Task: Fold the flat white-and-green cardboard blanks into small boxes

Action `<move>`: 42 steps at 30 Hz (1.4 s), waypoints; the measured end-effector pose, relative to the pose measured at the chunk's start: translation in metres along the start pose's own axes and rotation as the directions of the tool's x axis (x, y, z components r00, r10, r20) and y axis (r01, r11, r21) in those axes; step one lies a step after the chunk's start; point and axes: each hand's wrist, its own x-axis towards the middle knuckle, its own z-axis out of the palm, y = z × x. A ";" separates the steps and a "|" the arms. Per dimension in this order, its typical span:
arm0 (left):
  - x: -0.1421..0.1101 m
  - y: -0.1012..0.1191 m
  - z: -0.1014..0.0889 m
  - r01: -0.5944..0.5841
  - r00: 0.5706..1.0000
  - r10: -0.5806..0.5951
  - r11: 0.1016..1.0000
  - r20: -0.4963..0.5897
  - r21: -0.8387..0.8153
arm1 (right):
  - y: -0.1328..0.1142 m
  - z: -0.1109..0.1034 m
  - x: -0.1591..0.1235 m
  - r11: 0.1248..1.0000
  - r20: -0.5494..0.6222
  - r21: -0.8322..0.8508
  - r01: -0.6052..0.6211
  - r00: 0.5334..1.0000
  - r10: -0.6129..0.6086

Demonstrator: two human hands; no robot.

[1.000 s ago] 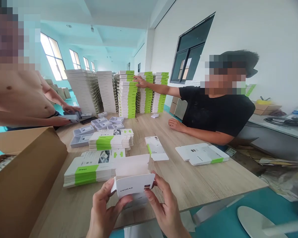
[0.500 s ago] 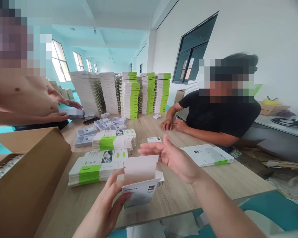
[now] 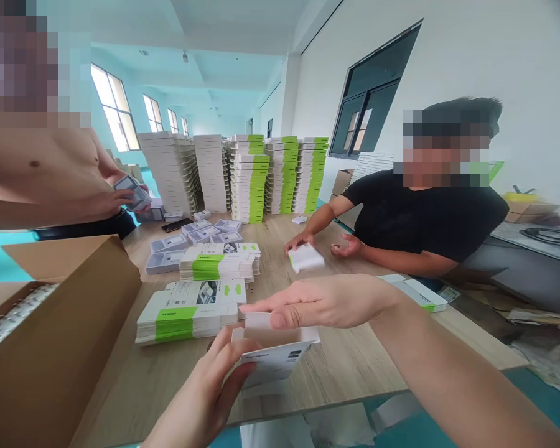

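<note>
My left hand (image 3: 214,379) is closed around the left side of a white carton (image 3: 277,367) with dark print on its front panel. The carton stands near the front edge of the table, its top open towards me. Over its raised back flap lies my right hand (image 3: 322,302), palm down with fingers stretched out. The fingers appear to touch the flap's upper edge. Just behind my left hand is a stack of flat white-and-green cartons (image 3: 177,317), with a second stack of flat cartons (image 3: 219,264) beyond it.
An open brown cardboard box (image 3: 88,323) stands at left. White trays (image 3: 165,260) and a phone (image 3: 177,225) lie further back, before tall box stacks (image 3: 249,186). A co-worker at right holds a white box (image 3: 307,256); another at left holds a tray (image 3: 133,191). Flat cartons (image 3: 420,295) lie at right.
My right hand has turned palm down and come over the carton's back flap. The right co-worker has taken hold of a white box. The left co-worker's tray is now raised and tilted.
</note>
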 end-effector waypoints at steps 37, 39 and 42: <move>-0.029 -0.041 0.054 0.080 0.899 -0.253 0.898 -0.357 -0.433 | 0.010 0.032 0.023 0.722 -0.104 -0.626 -0.294 0.949 0.297; -0.028 -0.045 0.057 0.034 0.904 -0.197 0.918 -0.379 -0.395 | 0.010 0.032 0.024 0.686 -0.110 -0.663 -0.300 0.945 0.307; -0.020 -0.045 0.047 -0.118 0.941 0.064 0.982 -0.331 -0.145 | 0.009 0.032 0.026 0.649 -0.112 -0.698 -0.301 0.942 0.316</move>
